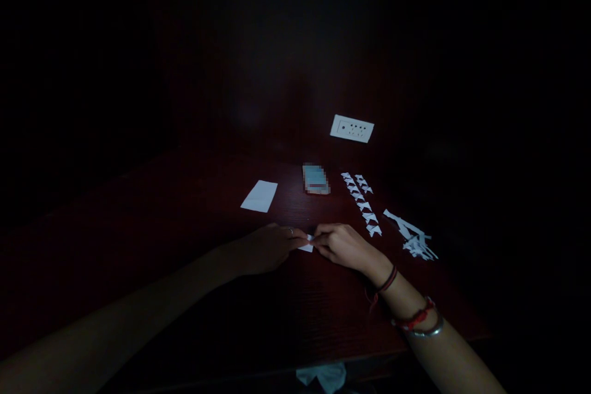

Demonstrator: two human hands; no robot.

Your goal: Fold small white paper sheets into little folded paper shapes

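Observation:
A small piece of white paper [306, 247] lies on the dark red table between my two hands. My left hand [271, 247] has its fingertips pressed on the paper's left side; a ring shows on one finger. From the right, my right hand [340, 242] pinches the same paper, its fingertips close to those of the left. Most of the paper is hidden under the fingers. Right of my hands, small folded white paper pieces [359, 198] lie in two rows. Beyond my left hand rests a flat white paper sheet [259, 196].
A phone-like object with a blurred screen [316, 179] lies behind my hands. Loose paper strips [418, 243] are heaped at the right. A white socket plate [352, 128] is on the back panel. Something pale [323, 375] shows below the table's front edge. The surroundings are very dark.

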